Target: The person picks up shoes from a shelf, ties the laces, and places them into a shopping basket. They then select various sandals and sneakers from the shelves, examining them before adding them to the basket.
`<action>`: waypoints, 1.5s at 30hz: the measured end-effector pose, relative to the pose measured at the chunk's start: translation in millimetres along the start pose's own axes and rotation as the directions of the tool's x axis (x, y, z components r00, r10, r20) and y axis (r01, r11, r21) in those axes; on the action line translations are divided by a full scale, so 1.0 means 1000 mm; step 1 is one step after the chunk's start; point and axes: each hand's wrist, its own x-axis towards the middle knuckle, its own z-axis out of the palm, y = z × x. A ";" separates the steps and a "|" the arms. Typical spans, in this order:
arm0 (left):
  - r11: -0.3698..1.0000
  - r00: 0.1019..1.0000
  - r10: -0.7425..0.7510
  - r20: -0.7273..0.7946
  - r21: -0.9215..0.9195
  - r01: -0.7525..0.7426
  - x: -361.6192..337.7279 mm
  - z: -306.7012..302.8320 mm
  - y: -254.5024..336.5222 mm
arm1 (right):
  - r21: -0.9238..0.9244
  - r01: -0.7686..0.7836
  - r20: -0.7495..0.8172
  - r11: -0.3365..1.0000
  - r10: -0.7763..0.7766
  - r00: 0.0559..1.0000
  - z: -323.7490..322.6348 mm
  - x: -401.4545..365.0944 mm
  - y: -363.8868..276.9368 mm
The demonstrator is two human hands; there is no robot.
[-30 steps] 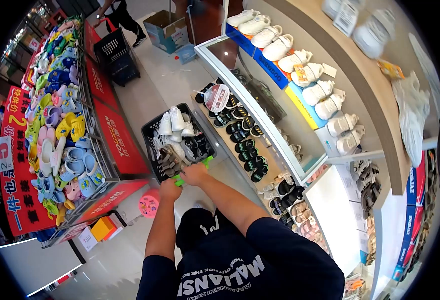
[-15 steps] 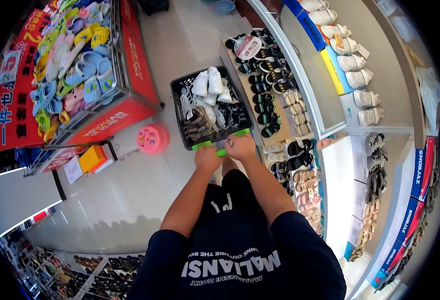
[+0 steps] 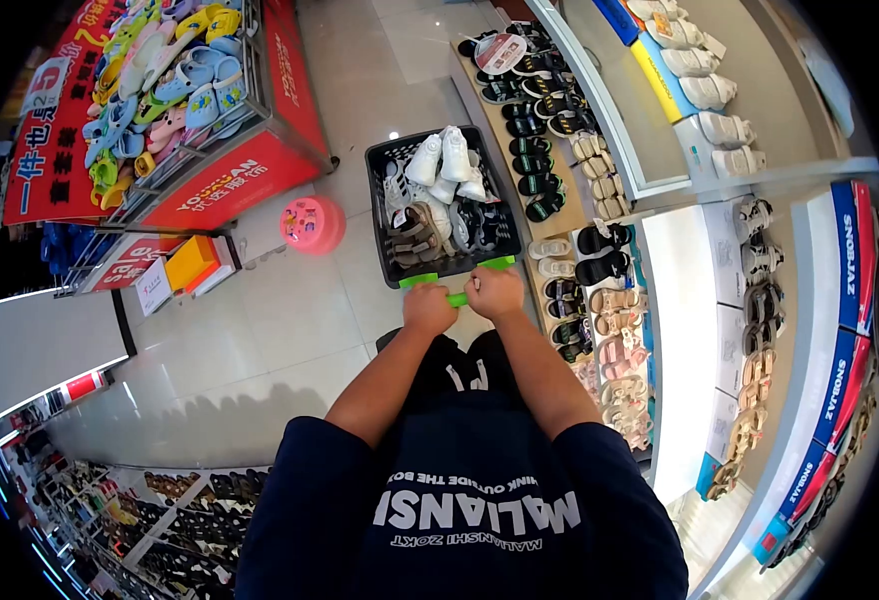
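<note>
My left hand is closed round the left part of a bright green handle. My right hand grips the same handle on its right side. The handle joins the near edge of a black plastic basket, which stands in front of me. Inside it lie white shoes heaped toward the far end, brown sandals at the near left, and dark-and-grey shoes at the near right.
Low display boards with sandals run close along the basket's right side. White shelves rise beyond them. A pink round stool stands left of the basket, near a red bin piled with colourful clogs.
The basket and both hands sit slightly further right in view. The clog bin and stool have shifted right too, while the right-hand displays appear higher. Both hands keep their hold on the handle.
</note>
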 end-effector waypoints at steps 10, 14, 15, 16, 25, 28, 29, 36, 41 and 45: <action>0.999 0.981 -0.002 -0.194 -0.037 -0.006 -0.093 0.056 0.014 | 0.169 0.097 -0.056 0.981 -0.089 0.994 -0.001 -0.105 0.003; 0.997 0.968 0.003 -0.251 -0.074 -0.023 -0.134 0.080 0.028 | 0.185 0.130 -0.092 0.974 -0.114 0.989 -0.010 -0.151 0.009; 0.996 0.971 -0.023 -0.238 -0.085 0.003 -0.146 0.086 0.034 | 0.181 0.134 -0.093 0.974 -0.119 0.989 -0.010 -0.164 0.011; 0.995 0.973 -0.050 -0.226 -0.096 0.029 -0.159 0.090 0.040 | 0.176 0.140 -0.094 0.974 -0.125 0.988 -0.009 -0.176 0.013; 0.998 0.984 -0.047 0.169 -0.044 0.055 -0.259 0.142 0.072 | 0.181 0.112 -0.010 0.977 -0.112 0.994 -0.021 -0.307 0.034; 0.998 0.952 -0.026 0.305 -0.054 0.045 -0.296 0.151 0.081 | 0.185 0.089 0.027 0.979 -0.096 0.995 -0.032 -0.359 0.034; 0.994 0.953 -0.006 0.303 -0.105 0.039 -0.305 0.159 0.081 | 0.181 0.090 0.035 0.979 -0.098 0.995 -0.039 -0.369 0.036; 0.822 0.913 -0.024 0.408 -0.512 0.250 -0.397 0.211 0.070 | 0.141 -0.002 0.201 0.990 -0.027 0.979 -0.058 -0.468 0.023; 0.413 0.910 -0.086 0.406 -0.816 0.404 -0.425 0.294 0.050 | 0.060 -0.179 0.609 0.982 0.105 0.786 -0.068 -0.519 0.028; -0.036 0.756 -0.394 0.522 -0.831 0.555 -0.424 0.343 0.038 | 0.063 -0.205 0.863 0.977 0.050 0.503 -0.046 -0.539 0.043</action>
